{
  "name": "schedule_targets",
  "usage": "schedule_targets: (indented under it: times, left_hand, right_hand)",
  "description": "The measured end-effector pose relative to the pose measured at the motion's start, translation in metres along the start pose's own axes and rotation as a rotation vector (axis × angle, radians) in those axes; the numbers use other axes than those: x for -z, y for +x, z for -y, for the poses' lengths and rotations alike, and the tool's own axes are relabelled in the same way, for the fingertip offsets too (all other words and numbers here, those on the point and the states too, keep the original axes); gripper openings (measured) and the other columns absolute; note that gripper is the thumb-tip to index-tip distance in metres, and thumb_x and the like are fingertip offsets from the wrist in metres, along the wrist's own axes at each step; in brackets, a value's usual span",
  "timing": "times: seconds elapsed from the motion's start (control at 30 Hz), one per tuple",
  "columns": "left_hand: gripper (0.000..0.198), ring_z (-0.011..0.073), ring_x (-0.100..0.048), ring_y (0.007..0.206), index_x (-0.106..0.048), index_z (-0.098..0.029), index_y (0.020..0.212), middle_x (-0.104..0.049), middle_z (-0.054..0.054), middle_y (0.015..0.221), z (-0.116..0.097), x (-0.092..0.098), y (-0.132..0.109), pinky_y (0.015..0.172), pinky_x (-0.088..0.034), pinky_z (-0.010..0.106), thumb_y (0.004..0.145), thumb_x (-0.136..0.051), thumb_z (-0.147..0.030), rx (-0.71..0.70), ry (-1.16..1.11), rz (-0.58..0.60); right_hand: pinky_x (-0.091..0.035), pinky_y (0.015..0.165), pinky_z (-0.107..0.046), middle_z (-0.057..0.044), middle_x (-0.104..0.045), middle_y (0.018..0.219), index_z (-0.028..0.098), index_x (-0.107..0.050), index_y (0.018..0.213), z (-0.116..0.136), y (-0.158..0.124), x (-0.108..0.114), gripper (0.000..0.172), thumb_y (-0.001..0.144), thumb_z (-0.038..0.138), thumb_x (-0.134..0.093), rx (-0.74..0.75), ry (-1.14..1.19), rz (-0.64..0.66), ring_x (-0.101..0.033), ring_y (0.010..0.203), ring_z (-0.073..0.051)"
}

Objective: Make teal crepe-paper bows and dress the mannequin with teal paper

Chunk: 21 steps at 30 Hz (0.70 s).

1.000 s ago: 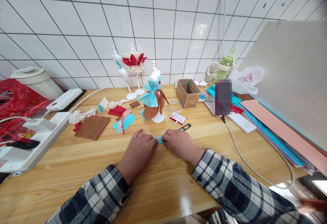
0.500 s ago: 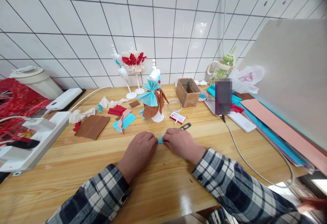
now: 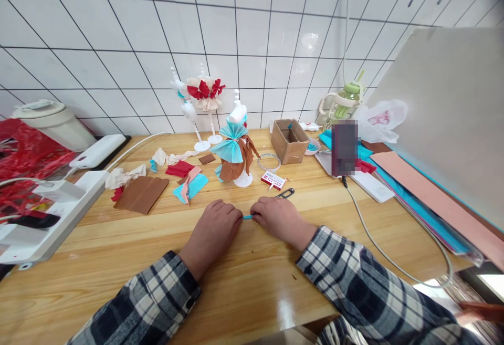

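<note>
My left hand (image 3: 214, 227) and my right hand (image 3: 277, 217) rest side by side on the wooden table (image 3: 252, 282), knuckles up, fingers curled. Between their fingertips they pinch a small strip of blue crepe paper (image 3: 248, 217), of which only a thin sliver shows. Just behind the hands stands a small mannequin dressed in blue and brown paper (image 3: 235, 150). A pair of small snips (image 3: 285, 194) lies right beyond my right hand.
Paper scraps in brown (image 3: 142, 194), red and blue lie to the left. A staple box (image 3: 273, 180), a wire ring (image 3: 269, 162), a cardboard box (image 3: 290, 141), a second paper figure (image 3: 203, 98), a phone (image 3: 344, 148) with its cable, and stacked sheets (image 3: 429, 203) fill the right.
The visible piece of blue paper has shrunk to a thin strip as the fingers closed tighter around it. Both hands stay in the same spot.
</note>
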State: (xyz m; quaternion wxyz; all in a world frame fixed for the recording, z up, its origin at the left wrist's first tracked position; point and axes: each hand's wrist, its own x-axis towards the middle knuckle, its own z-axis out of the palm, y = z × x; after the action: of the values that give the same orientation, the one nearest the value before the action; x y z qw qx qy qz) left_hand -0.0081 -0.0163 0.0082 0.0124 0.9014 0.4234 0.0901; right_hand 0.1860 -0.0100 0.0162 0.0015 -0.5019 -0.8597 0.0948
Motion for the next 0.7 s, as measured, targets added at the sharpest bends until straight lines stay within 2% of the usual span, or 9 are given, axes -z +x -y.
schedule_targets:
  times: [0.17, 0.27, 0.37, 0.43, 0.57, 0.7]
  left_hand:
    - [0.019, 0.0212, -0.056, 0.087, -0.064, -0.019, 0.083, -0.064, 0.006, 0.088, 0.0007, 0.0020, 0.0006, 0.083, -0.043, 0.037, 0.090, -0.047, -0.022, 0.020, -0.075, -0.022]
    - [0.018, 0.0224, -0.056, 0.097, -0.063, -0.018, 0.096, -0.064, 0.008, 0.101, 0.0019, 0.0033, -0.0010, 0.093, -0.041, 0.042, 0.089, -0.048, -0.024, 0.024, -0.147, -0.056]
    - [0.035, 0.0254, -0.051, 0.115, -0.054, -0.017, 0.121, -0.060, 0.011, 0.121, 0.0012, 0.0048, -0.0034, 0.107, -0.028, 0.052, 0.089, -0.048, -0.030, 0.017, -0.171, -0.083]
    - [0.041, 0.0279, -0.046, 0.123, -0.051, -0.019, 0.126, -0.056, 0.012, 0.129, -0.0008, 0.0057, -0.0043, 0.111, -0.017, 0.058, 0.088, -0.051, -0.036, 0.002, -0.156, -0.084]
    - [0.027, 0.0293, -0.045, 0.125, -0.062, -0.024, 0.110, -0.060, 0.009, 0.125, -0.0049, 0.0067, -0.0038, 0.110, -0.007, 0.064, 0.087, -0.053, -0.036, 0.008, -0.103, -0.109]
    - [0.019, 0.0275, -0.049, 0.122, -0.067, -0.026, 0.097, -0.065, 0.005, 0.115, -0.0051, 0.0060, -0.0028, 0.109, -0.006, 0.064, 0.089, -0.050, -0.027, 0.003, -0.087, -0.130]
  right_hand:
    - [-0.040, 0.080, -0.027, -0.005, -0.060, 0.096, 0.021, -0.069, 0.091, -0.0013, 0.0000, 0.0003, 0.018, 0.092, 0.027, -0.051, 0.092, -0.006, -0.111, -0.054, 0.092, -0.017]
    - [-0.039, 0.083, -0.029, -0.005, -0.059, 0.099, 0.020, -0.069, 0.088, -0.0014, -0.0002, -0.0009, 0.019, 0.092, 0.027, -0.051, 0.129, -0.032, -0.184, -0.050, 0.092, -0.018]
    - [-0.039, 0.083, -0.029, -0.006, -0.059, 0.097, 0.018, -0.068, 0.090, -0.0008, -0.0011, -0.0025, 0.021, 0.093, 0.026, -0.049, 0.158, -0.070, -0.218, -0.049, 0.090, -0.018]
    - [-0.038, 0.082, -0.029, -0.007, -0.059, 0.096, 0.017, -0.067, 0.091, 0.0004, -0.0021, -0.0032, 0.022, 0.094, 0.025, -0.047, 0.186, -0.097, -0.236, -0.049, 0.089, -0.018]
    - [-0.039, 0.078, -0.030, -0.007, -0.059, 0.097, 0.016, -0.065, 0.091, 0.0026, -0.0034, -0.0050, 0.021, 0.094, 0.023, -0.045, 0.234, -0.129, -0.272, -0.049, 0.087, -0.018]
    - [-0.040, 0.077, -0.030, -0.006, -0.060, 0.096, 0.018, -0.064, 0.089, 0.0016, -0.0031, -0.0078, 0.016, 0.092, 0.023, -0.049, 0.243, -0.132, -0.311, -0.049, 0.086, -0.019]
